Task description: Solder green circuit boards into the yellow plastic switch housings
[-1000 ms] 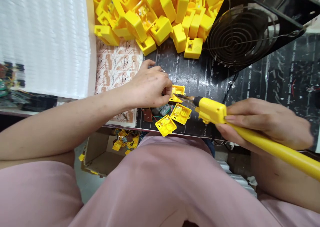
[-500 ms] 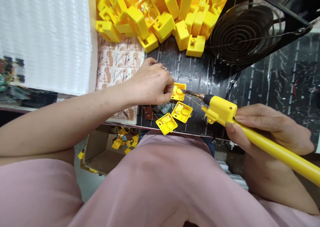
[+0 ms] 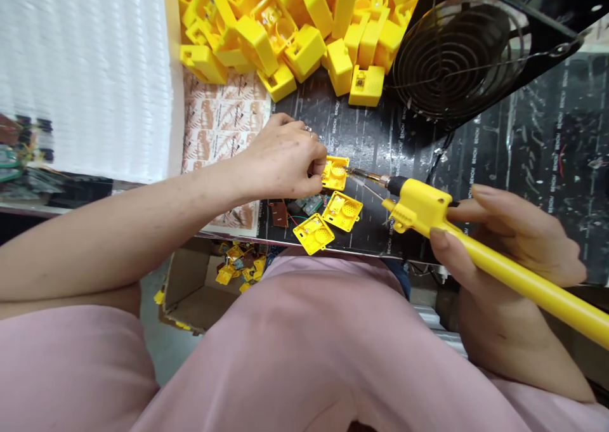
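Note:
My left hand [image 3: 295, 159] is closed with its fingertips on the left edge of a small yellow plastic cover [image 3: 335, 173] on the bench; the fingers partly hide it. In my right hand [image 3: 514, 235] is a yellow soldering iron [image 3: 423, 207], gripped between thumb and fingers, its metal tip pointing left at the right side of that cover. A thin wire guide under the tip runs toward the same cover. Two more yellow covers, one nearer [image 3: 314, 234] and one beside it [image 3: 342, 211], lie open side up. A brown circuit board [image 3: 278, 214] and a green circuit board [image 3: 309, 202] lie beside them.
Yellow plastic housings [image 3: 304, 51] are heaped at the back. A black fan [image 3: 442, 70] with a wire guard stands at the back right. White foam sheeting [image 3: 95, 70] covers the left side. Below the bench edge, a cardboard box [image 3: 190, 286] holds yellow parts and boards.
The fingers of my right hand have shifted, with the index finger lifted, while the iron stays at the cover. My left hand remains on the cover. The whole view has shifted slightly.

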`<state>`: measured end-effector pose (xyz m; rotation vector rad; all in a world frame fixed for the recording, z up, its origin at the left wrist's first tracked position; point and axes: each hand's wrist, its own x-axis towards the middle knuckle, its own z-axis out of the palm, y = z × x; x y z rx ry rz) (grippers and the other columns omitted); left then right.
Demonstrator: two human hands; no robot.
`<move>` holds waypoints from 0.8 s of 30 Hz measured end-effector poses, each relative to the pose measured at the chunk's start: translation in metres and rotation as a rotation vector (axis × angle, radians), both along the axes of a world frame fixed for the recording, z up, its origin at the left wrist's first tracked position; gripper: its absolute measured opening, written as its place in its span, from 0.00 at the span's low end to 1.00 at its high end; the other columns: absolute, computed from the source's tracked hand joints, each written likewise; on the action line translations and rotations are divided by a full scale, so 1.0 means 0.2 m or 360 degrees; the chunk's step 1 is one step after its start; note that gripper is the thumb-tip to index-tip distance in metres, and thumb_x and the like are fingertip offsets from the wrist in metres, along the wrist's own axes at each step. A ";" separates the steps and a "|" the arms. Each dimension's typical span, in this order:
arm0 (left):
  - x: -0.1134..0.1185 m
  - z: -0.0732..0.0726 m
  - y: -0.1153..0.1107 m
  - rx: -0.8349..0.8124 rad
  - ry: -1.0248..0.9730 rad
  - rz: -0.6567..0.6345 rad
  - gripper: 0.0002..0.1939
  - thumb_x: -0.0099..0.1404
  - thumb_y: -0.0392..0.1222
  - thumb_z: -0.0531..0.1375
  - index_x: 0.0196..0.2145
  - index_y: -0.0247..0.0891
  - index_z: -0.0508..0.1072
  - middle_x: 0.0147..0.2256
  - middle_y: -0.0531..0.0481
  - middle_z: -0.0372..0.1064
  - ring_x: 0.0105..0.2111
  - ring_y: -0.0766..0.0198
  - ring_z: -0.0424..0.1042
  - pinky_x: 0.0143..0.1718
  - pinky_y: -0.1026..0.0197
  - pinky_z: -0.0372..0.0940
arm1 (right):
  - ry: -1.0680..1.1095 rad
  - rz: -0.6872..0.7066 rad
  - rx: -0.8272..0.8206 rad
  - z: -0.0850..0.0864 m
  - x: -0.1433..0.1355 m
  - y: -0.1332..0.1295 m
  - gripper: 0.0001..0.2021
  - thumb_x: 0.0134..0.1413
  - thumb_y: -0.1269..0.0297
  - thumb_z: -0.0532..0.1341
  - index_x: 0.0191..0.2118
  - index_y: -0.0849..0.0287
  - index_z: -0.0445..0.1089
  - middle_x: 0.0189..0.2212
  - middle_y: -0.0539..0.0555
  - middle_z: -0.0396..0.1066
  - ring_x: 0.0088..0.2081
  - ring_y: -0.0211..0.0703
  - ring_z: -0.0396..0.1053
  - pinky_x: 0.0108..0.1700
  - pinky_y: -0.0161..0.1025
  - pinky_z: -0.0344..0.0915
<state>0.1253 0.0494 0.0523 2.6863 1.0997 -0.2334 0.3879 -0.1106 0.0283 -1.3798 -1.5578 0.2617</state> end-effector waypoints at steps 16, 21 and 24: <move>0.02 0.04 -0.01 -0.0033 0.0177 0.0028 0.11 0.63 0.44 0.56 0.31 0.40 0.77 0.29 0.51 0.74 0.39 0.54 0.78 0.55 0.51 0.66 | -0.0367 0.0704 0.0135 0.07 -0.04 0.17 0.13 0.64 0.70 0.71 0.53 0.54 0.78 0.35 0.50 0.84 0.32 0.40 0.81 0.34 0.34 0.78; 0.03 0.05 -0.01 -0.0067 0.0192 0.0010 0.11 0.62 0.44 0.56 0.31 0.40 0.77 0.29 0.52 0.74 0.38 0.56 0.78 0.55 0.51 0.66 | -0.0167 0.0547 0.0108 0.08 -0.02 0.14 0.16 0.64 0.68 0.72 0.56 0.50 0.79 0.35 0.49 0.82 0.32 0.41 0.80 0.34 0.36 0.77; 0.02 0.05 0.00 -0.0067 0.0176 -0.0014 0.11 0.62 0.44 0.55 0.31 0.40 0.77 0.29 0.52 0.74 0.37 0.57 0.78 0.55 0.52 0.66 | -0.0136 0.0457 0.0010 0.09 -0.01 0.11 0.16 0.62 0.68 0.73 0.54 0.47 0.80 0.37 0.49 0.83 0.34 0.41 0.80 0.35 0.37 0.77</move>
